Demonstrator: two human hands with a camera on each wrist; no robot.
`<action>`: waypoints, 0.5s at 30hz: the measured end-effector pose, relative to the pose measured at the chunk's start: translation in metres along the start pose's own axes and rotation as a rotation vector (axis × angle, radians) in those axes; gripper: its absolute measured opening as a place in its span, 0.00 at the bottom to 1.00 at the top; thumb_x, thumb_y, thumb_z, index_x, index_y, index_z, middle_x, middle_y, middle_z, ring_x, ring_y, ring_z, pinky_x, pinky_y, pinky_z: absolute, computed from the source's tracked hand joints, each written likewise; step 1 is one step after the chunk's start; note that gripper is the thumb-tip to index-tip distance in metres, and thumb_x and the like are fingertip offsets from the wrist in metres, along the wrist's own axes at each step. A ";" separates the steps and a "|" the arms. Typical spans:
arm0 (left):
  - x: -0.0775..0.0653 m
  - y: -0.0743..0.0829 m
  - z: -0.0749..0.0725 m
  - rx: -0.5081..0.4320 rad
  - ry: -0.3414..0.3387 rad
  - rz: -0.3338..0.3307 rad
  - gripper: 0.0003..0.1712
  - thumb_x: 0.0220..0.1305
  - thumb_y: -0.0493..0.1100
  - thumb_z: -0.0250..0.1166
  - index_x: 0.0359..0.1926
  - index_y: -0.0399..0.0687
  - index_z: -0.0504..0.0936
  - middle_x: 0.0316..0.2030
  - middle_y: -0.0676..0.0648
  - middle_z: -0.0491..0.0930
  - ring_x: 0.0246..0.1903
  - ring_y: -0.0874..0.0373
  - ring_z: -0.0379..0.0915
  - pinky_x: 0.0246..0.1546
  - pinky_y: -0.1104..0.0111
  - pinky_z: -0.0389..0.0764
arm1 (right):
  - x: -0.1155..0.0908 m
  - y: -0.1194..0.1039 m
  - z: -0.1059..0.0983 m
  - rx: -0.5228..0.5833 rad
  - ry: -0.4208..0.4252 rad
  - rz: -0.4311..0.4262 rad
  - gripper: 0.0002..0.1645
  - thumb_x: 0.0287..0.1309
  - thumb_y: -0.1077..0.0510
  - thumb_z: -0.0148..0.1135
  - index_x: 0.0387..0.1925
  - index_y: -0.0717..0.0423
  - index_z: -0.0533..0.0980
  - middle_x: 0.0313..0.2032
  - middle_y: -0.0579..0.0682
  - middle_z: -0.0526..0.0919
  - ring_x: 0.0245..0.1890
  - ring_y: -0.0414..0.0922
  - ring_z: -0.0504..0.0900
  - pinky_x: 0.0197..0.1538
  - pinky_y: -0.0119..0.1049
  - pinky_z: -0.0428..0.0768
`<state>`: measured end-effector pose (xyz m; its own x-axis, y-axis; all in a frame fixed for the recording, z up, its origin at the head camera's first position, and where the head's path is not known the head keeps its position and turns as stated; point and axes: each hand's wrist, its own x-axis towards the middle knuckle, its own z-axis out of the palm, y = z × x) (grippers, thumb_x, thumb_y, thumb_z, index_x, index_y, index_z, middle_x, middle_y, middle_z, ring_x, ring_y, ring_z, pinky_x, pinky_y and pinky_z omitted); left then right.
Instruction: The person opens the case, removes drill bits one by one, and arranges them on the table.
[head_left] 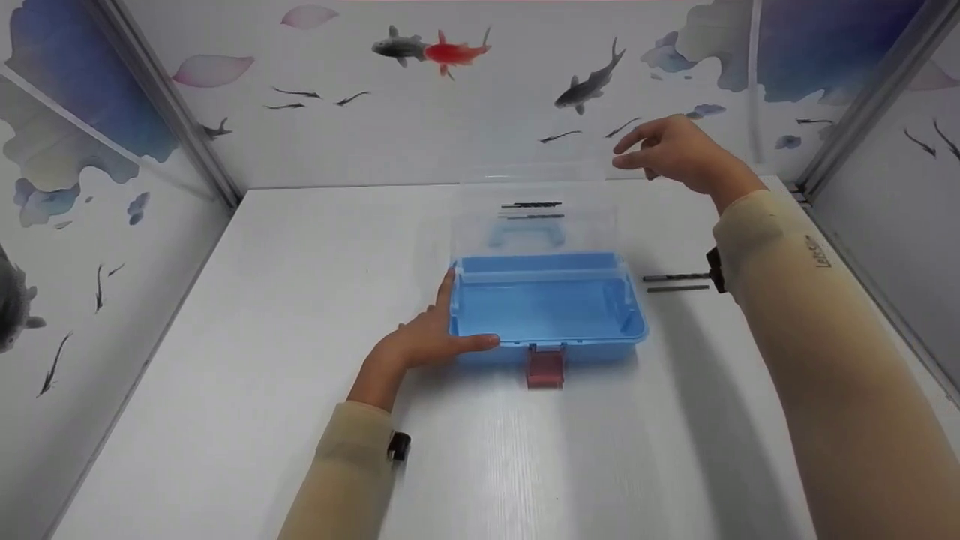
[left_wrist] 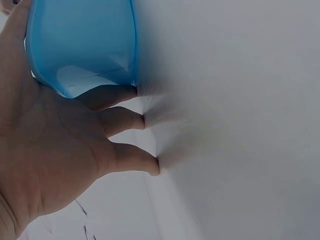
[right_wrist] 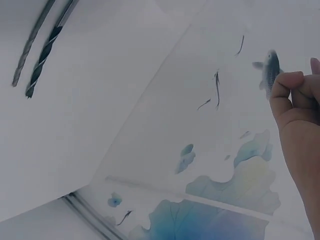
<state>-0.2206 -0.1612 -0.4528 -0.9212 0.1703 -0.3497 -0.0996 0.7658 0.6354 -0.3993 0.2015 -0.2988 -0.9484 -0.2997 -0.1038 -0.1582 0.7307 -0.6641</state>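
Observation:
A blue toolbox [head_left: 547,349] stands with its clear lid [head_left: 585,229] raised at the back and a red latch [head_left: 545,369] hanging in front. My left hand [head_left: 427,334] rests at its left front corner, thumb along the front rim and index finger along the left side. In the left wrist view, straight fingers [left_wrist: 132,159] reach down to the table beside the blue wall. My right hand [head_left: 671,154] hovers at the lid's upper right, fingers loosely bent, with nothing visible between them in the right wrist view.
Two drill bits [head_left: 675,277] lie right of the toolbox, under my right forearm. More drill bits [head_left: 531,204] show behind it through the lid, near a light blue handle [head_left: 526,231]. Walls with painted fish [head_left: 457,52] enclose the white table [head_left: 315,247].

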 end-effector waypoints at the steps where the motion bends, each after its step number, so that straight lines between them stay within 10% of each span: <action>1: -0.001 0.000 0.001 -0.001 -0.003 -0.003 0.80 0.51 0.83 0.68 0.85 0.66 0.23 0.86 0.40 0.50 0.84 0.37 0.48 0.77 0.26 0.47 | 0.001 -0.003 0.003 -0.001 -0.003 -0.004 0.31 0.72 0.41 0.67 0.67 0.53 0.80 0.43 0.48 0.77 0.45 0.51 0.79 0.66 0.58 0.75; 15: -0.004 0.000 -0.001 0.006 -0.016 -0.005 0.80 0.53 0.83 0.68 0.85 0.68 0.21 0.86 0.42 0.49 0.86 0.39 0.43 0.79 0.27 0.43 | 0.021 -0.020 0.043 -0.048 -0.067 -0.077 0.22 0.74 0.45 0.66 0.62 0.49 0.84 0.52 0.51 0.82 0.44 0.51 0.78 0.55 0.46 0.77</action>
<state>-0.2178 -0.1625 -0.4502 -0.9146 0.1763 -0.3638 -0.1019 0.7702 0.6296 -0.4041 0.1546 -0.3197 -0.9128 -0.3949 -0.1039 -0.2443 0.7320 -0.6360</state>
